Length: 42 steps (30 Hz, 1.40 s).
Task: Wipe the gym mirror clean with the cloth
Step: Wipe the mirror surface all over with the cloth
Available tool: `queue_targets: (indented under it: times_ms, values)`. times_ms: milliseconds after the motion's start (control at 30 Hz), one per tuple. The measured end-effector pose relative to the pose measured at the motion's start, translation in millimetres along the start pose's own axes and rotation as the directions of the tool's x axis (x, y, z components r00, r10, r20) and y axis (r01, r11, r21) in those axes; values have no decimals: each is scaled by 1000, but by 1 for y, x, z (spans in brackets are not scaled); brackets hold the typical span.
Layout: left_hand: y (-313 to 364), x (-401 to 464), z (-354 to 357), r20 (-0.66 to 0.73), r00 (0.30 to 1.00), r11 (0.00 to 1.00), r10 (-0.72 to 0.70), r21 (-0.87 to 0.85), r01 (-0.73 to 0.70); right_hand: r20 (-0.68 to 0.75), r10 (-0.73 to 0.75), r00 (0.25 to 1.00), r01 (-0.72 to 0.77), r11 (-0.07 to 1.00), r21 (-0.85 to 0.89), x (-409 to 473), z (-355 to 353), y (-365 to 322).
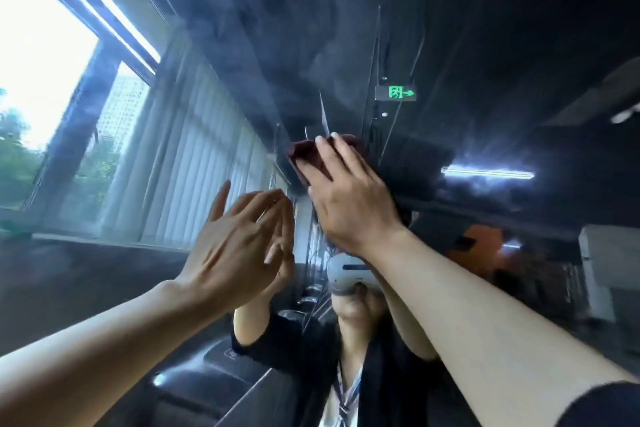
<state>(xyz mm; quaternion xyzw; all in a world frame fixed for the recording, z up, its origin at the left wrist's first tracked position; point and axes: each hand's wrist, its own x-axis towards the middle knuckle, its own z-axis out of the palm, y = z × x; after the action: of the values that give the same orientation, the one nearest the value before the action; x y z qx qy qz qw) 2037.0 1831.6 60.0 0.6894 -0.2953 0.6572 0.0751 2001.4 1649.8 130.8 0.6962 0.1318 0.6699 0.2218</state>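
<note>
Left hand [239,243], at 8 o'clock from centre: fingers straight and relaxed, holding nothing, fingertips at the mirror [263,45] glass; contact uncertain. Right hand [349,198], near centre: fingers spread flat, pressing the dark red cloth [304,156] against the mirror. Cloth bunched under fingertips, toward 12 o'clock. Beyond, reflected: green exit sign [395,93] at 1 o'clock, window [41,55] at 10 o'clock.

Place: we take this for a commercial gym hall.
Wall: we face a large smeared mirror [242,28].
Signs: we see a green exit sign [396,93], vertical blinds [194,163], a tall window [45,55].
</note>
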Motion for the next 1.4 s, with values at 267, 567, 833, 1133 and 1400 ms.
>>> queue_targets:
  times_ms: [267, 567, 833, 1133, 1400]
  values:
    - [-35, 20, 1, -59, 991, 992, 117, 60, -113, -72, 332, 941, -336, 941, -48, -1, -14, 33]
    - [-103, 9, -2, -126, 992, 994, 15, 109, -1, 45, 16, 999, -17, 1000, 21, 92, 36, -91]
    - [-67, 45, -2, -177, 969, 984, 171, 86, -158, 21, 238, 971, -236, 969, -73, 120, 20, -19]
    - [38, 79, 9, -113, 958, 964, 263, -6, -266, -100, 440, 893, -449, 886, -118, 53, -29, 95]
    - [142, 94, 21, -140, 926, 929, 351, -73, -363, -144, 542, 828, -560, 813, -162, -36, -70, 187]
